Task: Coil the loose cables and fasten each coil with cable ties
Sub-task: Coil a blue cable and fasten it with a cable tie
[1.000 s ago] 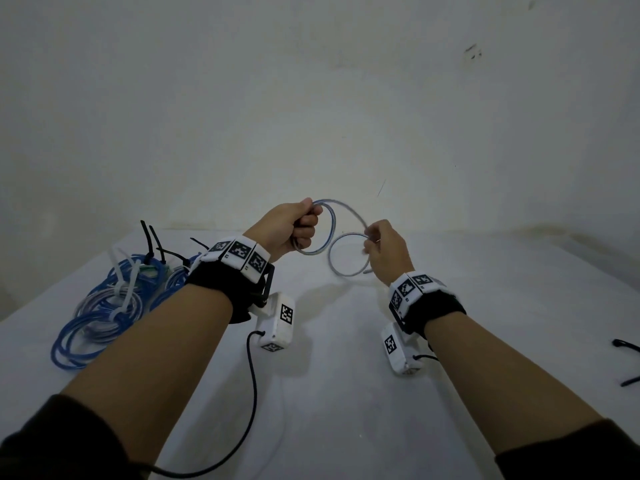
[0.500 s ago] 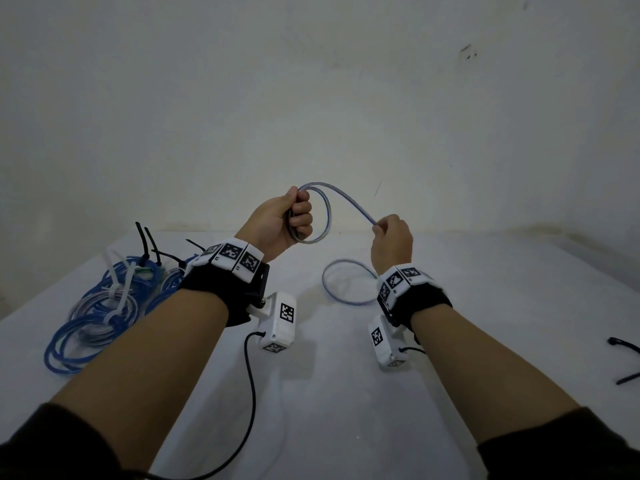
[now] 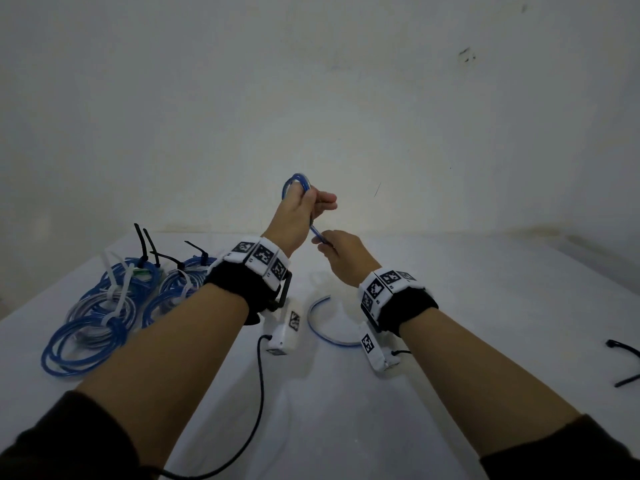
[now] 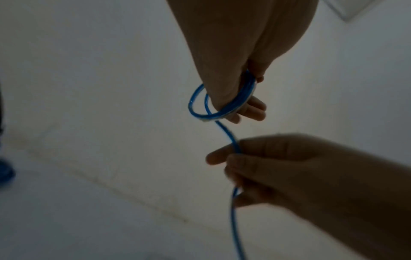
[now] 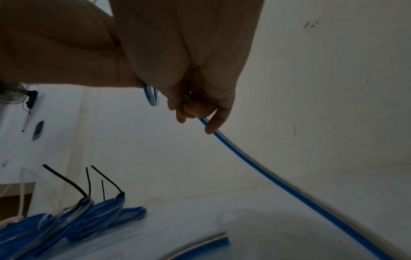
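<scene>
Your left hand (image 3: 300, 212) is raised above the white table (image 3: 485, 306), its fingers curled through a small coil of blue cable (image 3: 297, 183) and holding the loops together, as the left wrist view shows at close range. Just below it, your right hand (image 3: 341, 252) pinches the same cable between thumb and fingers where the strand leaves the coil. From that pinch the cable drops behind your right wrist and curves across the table in an arc (image 3: 323, 332) between your two forearms, its cut end lying on the surface in the right wrist view. Both hands are held close together in the air, well clear of the tabletop. On the far left of the table lies a pile of finished blue coils (image 3: 104, 313), each bound with white or black cable ties (image 3: 143, 244) whose tails stick upward. At the right edge of the table lie two loose black ties (image 3: 625, 351), well apart from your hands.
</scene>
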